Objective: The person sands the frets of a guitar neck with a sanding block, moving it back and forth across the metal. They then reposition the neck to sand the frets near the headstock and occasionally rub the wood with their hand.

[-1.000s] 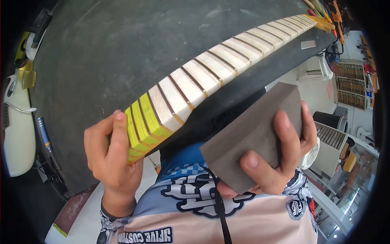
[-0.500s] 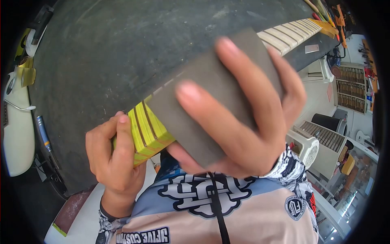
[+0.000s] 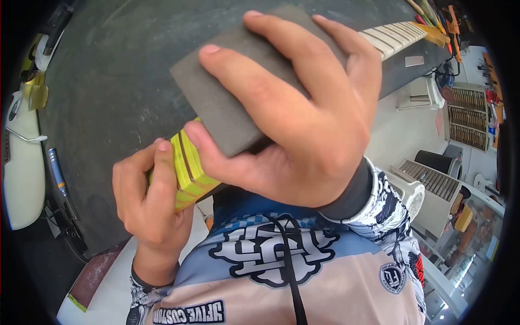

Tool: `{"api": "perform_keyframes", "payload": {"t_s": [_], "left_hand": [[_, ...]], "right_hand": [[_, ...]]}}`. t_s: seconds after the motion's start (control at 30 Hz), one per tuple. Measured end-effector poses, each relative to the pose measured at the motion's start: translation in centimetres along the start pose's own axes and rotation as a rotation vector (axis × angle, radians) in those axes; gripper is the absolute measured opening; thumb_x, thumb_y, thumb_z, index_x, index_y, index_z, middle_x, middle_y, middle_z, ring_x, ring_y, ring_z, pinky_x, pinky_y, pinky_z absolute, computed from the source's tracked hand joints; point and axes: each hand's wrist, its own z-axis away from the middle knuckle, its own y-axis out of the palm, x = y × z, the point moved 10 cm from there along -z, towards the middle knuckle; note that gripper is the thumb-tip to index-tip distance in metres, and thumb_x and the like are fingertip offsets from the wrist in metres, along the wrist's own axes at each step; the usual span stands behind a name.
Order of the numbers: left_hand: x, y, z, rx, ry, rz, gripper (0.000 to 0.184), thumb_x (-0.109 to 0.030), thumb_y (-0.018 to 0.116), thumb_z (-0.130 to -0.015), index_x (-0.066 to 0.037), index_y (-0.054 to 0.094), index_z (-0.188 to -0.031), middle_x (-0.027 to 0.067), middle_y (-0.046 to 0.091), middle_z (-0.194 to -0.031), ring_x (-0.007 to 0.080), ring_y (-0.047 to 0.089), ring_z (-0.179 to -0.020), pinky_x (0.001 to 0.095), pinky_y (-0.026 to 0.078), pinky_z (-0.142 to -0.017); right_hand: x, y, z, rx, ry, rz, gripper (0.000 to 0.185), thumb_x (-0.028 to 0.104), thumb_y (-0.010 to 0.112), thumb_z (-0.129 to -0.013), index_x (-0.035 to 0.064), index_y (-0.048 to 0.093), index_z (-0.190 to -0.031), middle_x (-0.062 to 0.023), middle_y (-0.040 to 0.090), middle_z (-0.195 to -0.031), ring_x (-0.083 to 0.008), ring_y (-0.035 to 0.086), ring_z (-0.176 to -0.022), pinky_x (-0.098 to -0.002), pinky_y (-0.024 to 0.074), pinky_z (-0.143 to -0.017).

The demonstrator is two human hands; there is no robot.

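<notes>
A guitar neck (image 3: pixel 394 39) with a pale, fret-lined face runs diagonally over the dark worktop. Yellow-green tape with dark lines across it covers its near end (image 3: pixel 184 165). My left hand (image 3: pixel 151 197) is closed around that taped end, the thumb lying along the side. Over the neck's middle, my right hand (image 3: pixel 325 124) grips a grey rectangular block (image 3: pixel 225 116), fingers spread across its top and thumb at its near edge. The block looks tilted, and its underside is hidden. Whether it touches the neck, I cannot tell.
The dark worktop (image 3: pixel 108 81) spreads behind the neck. Along the left lie a white guitar body (image 3: pixel 24 184), a blue-handled tool (image 3: pixel 57 168) and a roll of yellow tape (image 3: pixel 37 95). Several tools stand at the upper right. A white plastic stool (image 3: pixel 420 95) and racks are on the right.
My right hand and the grey block have shifted up and left, and the block has turned. My left hand stays nearly still on the taped end.
</notes>
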Motion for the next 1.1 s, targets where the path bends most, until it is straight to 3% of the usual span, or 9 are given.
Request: {"api": "perform_keyframes", "payload": {"t_s": [0.03, 0.17, 0.37, 0.57, 0.63, 0.73, 0.97, 1.1], "left_hand": [[0.0, 0.0, 0.0, 0.0, 0.005, 0.0, 0.052, -0.004, 0.083, -0.069, 0.008, 0.068, -0.117, 0.0209, 0.068, -0.098, 0.0313, 0.062, -0.079, 0.0365, 0.05, -0.067], [0.3, 0.0, 0.1, -0.012, -0.005, 0.012, 0.053, -0.007, 0.084, -0.07, 0.007, 0.068, -0.118, 0.0205, 0.068, -0.098, 0.0313, 0.062, -0.08, 0.0367, 0.05, -0.067], [0.1, -0.1, -0.2, -0.016, 0.0, 0.008, 0.055, -0.008, 0.085, -0.067, 0.006, 0.069, -0.117, 0.0192, 0.068, -0.098, 0.0314, 0.062, -0.08, 0.037, 0.05, -0.067], [0.6, -0.1, -0.1, -0.028, -0.009, 0.054, 0.051, -0.006, 0.084, -0.066, 0.006, 0.07, -0.114, 0.0177, 0.068, -0.097, 0.0298, 0.062, -0.079, 0.0361, 0.05, -0.067], [0.5, -0.1, 0.0, -0.029, -0.006, 0.043, 0.05, -0.005, 0.083, -0.066, 0.005, 0.07, -0.113, 0.0176, 0.068, -0.097, 0.0296, 0.062, -0.078, 0.0356, 0.05, -0.067], [0.4, -0.1, 0.0, -0.043, 0.012, 0.026, 0.047, -0.005, 0.082, -0.066, 0.004, 0.071, -0.111, 0.0175, 0.068, -0.097, 0.0292, 0.062, -0.078, 0.0351, 0.05, -0.066], [0.4, -0.1, 0.0, -0.047, 0.006, 0.022, 0.044, -0.004, 0.078, -0.065, 0.003, 0.071, -0.108, 0.0173, 0.068, -0.096, 0.0283, 0.063, -0.078, 0.0347, 0.05, -0.064], [0.4, -0.1, -0.1, -0.041, 0.019, 0.02, 0.043, -0.003, 0.077, -0.066, 0.004, 0.071, -0.108, 0.0175, 0.068, -0.096, 0.0286, 0.063, -0.078, 0.0345, 0.05, -0.064]], "right_hand": [[-0.1, 0.4, -0.5, -0.016, -0.009, -0.021, 0.054, 0.044, 0.081, -0.073, 0.0149, 0.075, -0.118, -0.0179, 0.073, -0.117, -0.0327, 0.069, -0.111, -0.0519, 0.0452, -0.102], [1.1, -1.5, 1.9, 0.053, 0.011, 0.028, 0.059, 0.058, 0.075, -0.079, 0.0142, 0.074, -0.119, -0.0268, 0.07, -0.12, -0.0371, 0.068, -0.111, -0.0515, 0.0463, -0.102], [1.0, 1.1, -2.0, 0.045, 0.027, 0.051, 0.054, 0.039, 0.082, -0.069, 0.0125, 0.076, -0.115, -0.0165, 0.072, -0.118, -0.0326, 0.068, -0.108, -0.0507, 0.046, -0.1], [0.9, -3.4, 4.7, 0.192, 0.072, 0.046, 0.052, 0.057, 0.065, -0.088, 0.014, 0.071, -0.115, -0.0308, 0.067, -0.118, -0.0423, 0.065, -0.113, -0.0628, 0.0435, -0.103], [1.3, -4.7, 5.8, 0.061, 0.065, 0.093, 0.054, 0.061, 0.058, -0.094, 0.0202, 0.062, -0.129, -0.0333, 0.06, -0.128, -0.046, 0.059, -0.119, -0.0667, 0.0422, -0.103], [1.8, -4.5, 5.5, -0.046, -0.004, 0.1, 0.053, 0.062, 0.056, -0.097, 0.0232, 0.058, -0.133, -0.0328, 0.059, -0.131, -0.0463, 0.058, -0.122, -0.068, 0.0412, -0.104], [1.5, -2.2, 4.4, 0.123, -0.046, 0.065, 0.049, 0.058, 0.064, -0.093, 0.0215, 0.065, -0.126, -0.0359, 0.058, -0.131, -0.0475, 0.058, -0.123, -0.0675, 0.0384, -0.107], [1.6, -0.1, 0.8, 0.085, -0.101, 0.031, 0.046, 0.046, 0.075, -0.083, 0.0154, 0.073, -0.117, -0.0213, 0.07, -0.12, -0.0396, 0.066, -0.114, -0.0596, 0.0404, -0.106]]}}
